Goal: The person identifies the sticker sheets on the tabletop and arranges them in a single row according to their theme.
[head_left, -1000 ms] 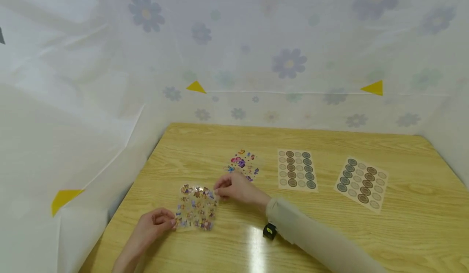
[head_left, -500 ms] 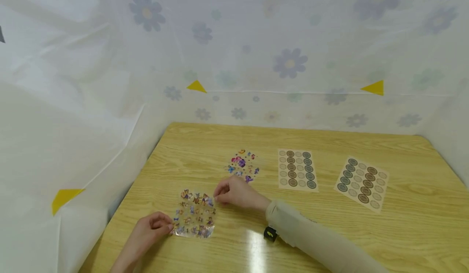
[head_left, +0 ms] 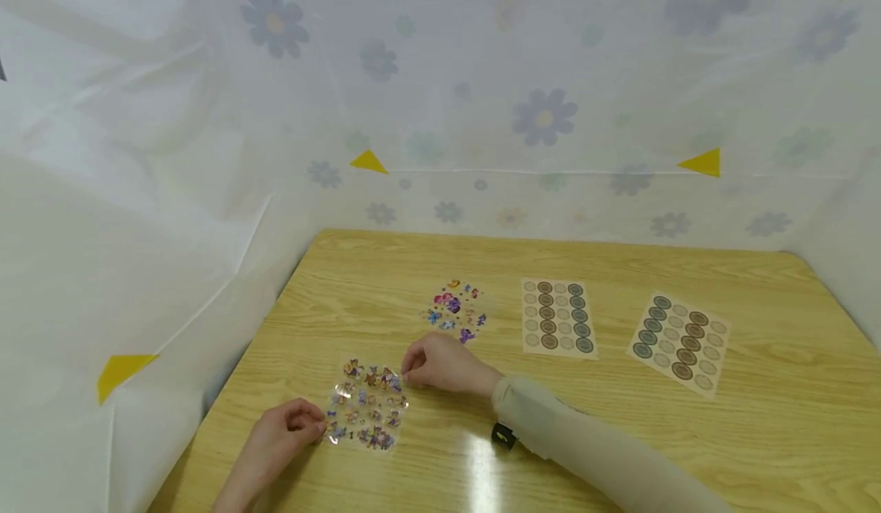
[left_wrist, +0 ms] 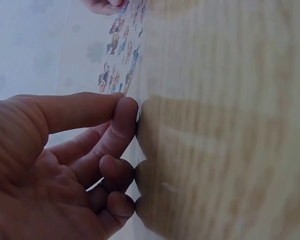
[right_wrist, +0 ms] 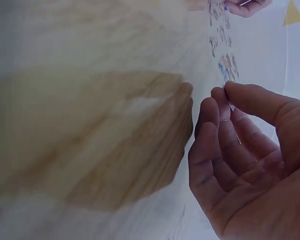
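A clear sticker sheet (head_left: 368,406) printed with small brown and violet cartoon figures lies between my two hands, close over the table. My left hand (head_left: 278,433) pinches its near left edge between thumb and forefinger. On the upper right edge, my right hand (head_left: 447,364) pinches a corner with thumb and fingertips. Seen from the left wrist, the sheet (left_wrist: 121,47) stretches away from the pinching thumb, and the curled lower fingers rest at the wood surface. The right wrist view has the sheet (right_wrist: 222,42) running from my right fingertips toward the other hand.
Just beyond my right hand lies another clear sticker sheet (head_left: 450,306) with colourful figures. Two beige sheets of round stickers, one upright (head_left: 557,318) and one slanted (head_left: 680,342), lie to the right. Flowered white cloth (head_left: 475,100) hangs behind the wooden table (head_left: 771,436).
The sticker sheet has shifted slightly toward the table's near edge and its glare spots have moved. My right hand has come slightly nearer too; the left hand has barely moved.
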The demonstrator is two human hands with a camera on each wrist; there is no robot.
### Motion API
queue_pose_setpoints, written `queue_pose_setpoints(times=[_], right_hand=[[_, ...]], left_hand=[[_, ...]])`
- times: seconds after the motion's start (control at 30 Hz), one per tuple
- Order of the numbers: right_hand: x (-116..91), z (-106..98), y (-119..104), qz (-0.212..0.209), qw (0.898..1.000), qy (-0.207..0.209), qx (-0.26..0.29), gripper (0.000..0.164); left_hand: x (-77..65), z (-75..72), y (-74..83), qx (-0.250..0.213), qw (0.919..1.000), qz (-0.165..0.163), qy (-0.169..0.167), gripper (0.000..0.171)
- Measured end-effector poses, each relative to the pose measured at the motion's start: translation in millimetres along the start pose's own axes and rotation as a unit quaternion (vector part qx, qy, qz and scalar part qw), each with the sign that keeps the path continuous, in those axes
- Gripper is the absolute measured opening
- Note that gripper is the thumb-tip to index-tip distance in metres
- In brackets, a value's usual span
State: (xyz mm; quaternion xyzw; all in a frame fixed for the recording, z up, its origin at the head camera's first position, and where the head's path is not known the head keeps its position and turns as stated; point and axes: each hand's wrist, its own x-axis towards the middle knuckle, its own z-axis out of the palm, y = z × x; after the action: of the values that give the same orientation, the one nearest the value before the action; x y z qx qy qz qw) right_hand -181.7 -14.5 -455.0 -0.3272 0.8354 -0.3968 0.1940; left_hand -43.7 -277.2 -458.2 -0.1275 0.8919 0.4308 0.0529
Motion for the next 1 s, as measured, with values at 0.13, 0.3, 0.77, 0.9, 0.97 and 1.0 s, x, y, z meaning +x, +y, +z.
queue_pose_setpoints(times=[0.13,0.3,0.77,0.9,0.97,1.0], right_hand=[[1.9,0.6,1.4,0.001,1.000,-0.005,-0.005,0.006],[4.2,-0.6,1.7,0.000,1.000,-0.017,0.000,0.006],[8.2,-4.6,7.5,-0.010,0.999,-0.027,0.019,0.005],[8.3,-4.4,9.4,-0.015,0.999,-0.030,0.020,0.005],[7.7,-4.8,9.3,-0.016,0.999,-0.030,0.020,0.005],[7.4,-5.0,9.4,-0.015,0.999,-0.031,0.022,0.005]], left_hand=[[0.0,0.5,1.2,0.007,1.0000,-0.001,0.001,0.012],[-0.3,0.7,2.4,0.015,0.9999,-0.004,0.001,0.010],[0.7,0.2,3.4,0.022,0.9998,0.002,0.003,0.015],[-0.1,0.5,4.1,0.027,0.9996,0.002,0.002,0.016],[-1.0,1.0,4.3,0.030,0.9996,0.003,0.001,0.016],[-1.3,1.2,4.7,0.033,0.9994,0.003,0.002,0.016]])
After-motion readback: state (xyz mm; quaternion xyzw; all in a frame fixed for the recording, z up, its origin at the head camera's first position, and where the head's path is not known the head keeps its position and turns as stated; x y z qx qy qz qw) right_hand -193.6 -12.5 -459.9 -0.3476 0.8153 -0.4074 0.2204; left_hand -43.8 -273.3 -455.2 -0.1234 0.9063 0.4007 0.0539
